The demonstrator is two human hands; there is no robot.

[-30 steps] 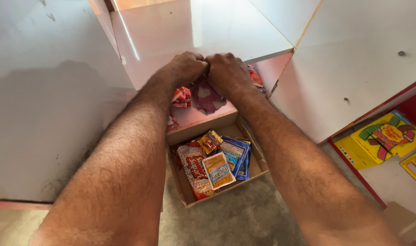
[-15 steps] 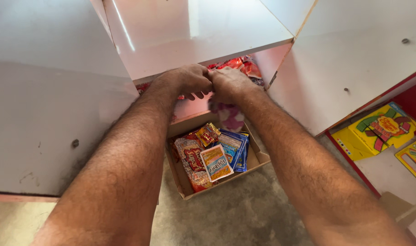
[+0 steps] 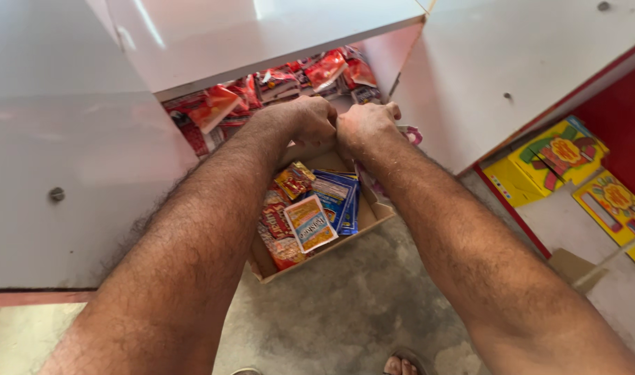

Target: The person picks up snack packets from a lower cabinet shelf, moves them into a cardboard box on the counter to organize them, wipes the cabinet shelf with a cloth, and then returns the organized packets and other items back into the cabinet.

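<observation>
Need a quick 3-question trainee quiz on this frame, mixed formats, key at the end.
1. True or false: the left hand and right hand are pressed side by side above the cardboard box.
2. Multiple choice: the packets on the shelf behind the hands are mostly A) green B) red C) black.
3. Fill in: the box stands on the ____ floor, below the white shelf board.

Key: 1 true; 2 B; 3 concrete. Whether the fingers grip anything cannot be told; they curl out of sight.
</observation>
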